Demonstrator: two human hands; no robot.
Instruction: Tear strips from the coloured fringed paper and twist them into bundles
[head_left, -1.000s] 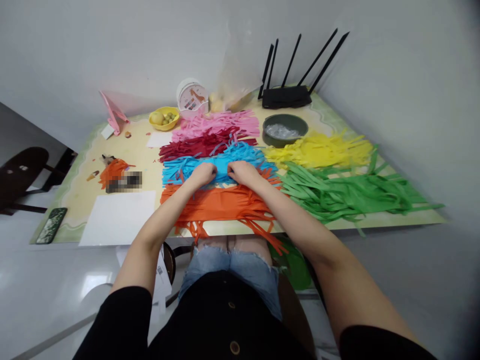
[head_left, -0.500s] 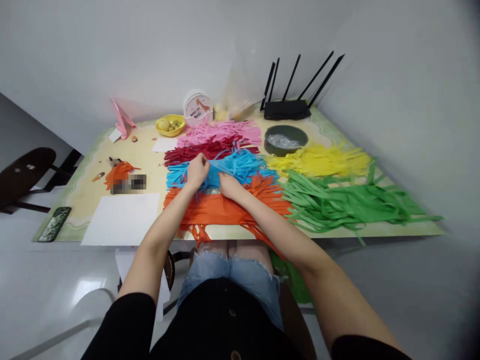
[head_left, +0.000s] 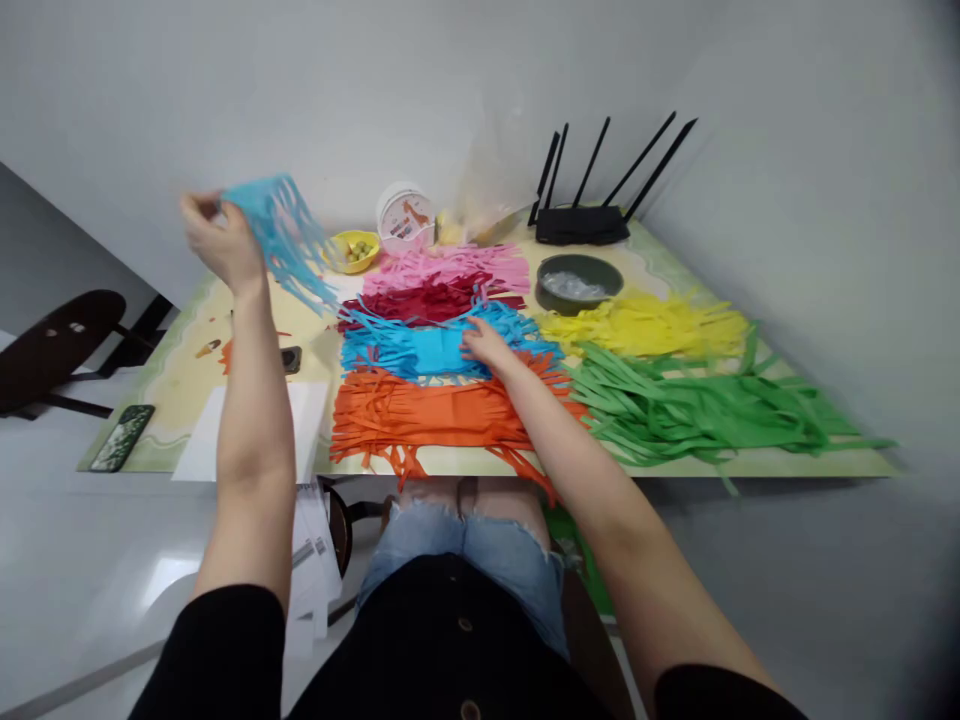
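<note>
My left hand [head_left: 229,245] is raised at the left, above the table. Its fingers are closed on one end of a blue fringed sheet [head_left: 271,215], whose cut strips trail down to the right, blurred by motion. Over the pile of blue fringed sheets [head_left: 435,350] lies my right hand [head_left: 489,347], fingers apart, at the pile's right part. Nearer to me are orange fringed sheets [head_left: 431,410]. Beyond the blue pile come dark red fringed sheets [head_left: 427,298] and pink ones [head_left: 457,268]. Yellow fringed sheets [head_left: 652,325] and green ones [head_left: 727,405] spread out at the right.
A black router [head_left: 581,225] with upright antennas stands at the back right, behind a dark green bowl [head_left: 551,303]. Near the wall are a white bucket [head_left: 405,217] and a yellow fruit dish [head_left: 367,262]. A phone [head_left: 124,438] and white paper [head_left: 196,442] lie at the front left.
My left hand has lifted a blue fringed sheet off the pile and carried it up to the left. My right hand has moved slightly right and stays at the blue pile.
</note>
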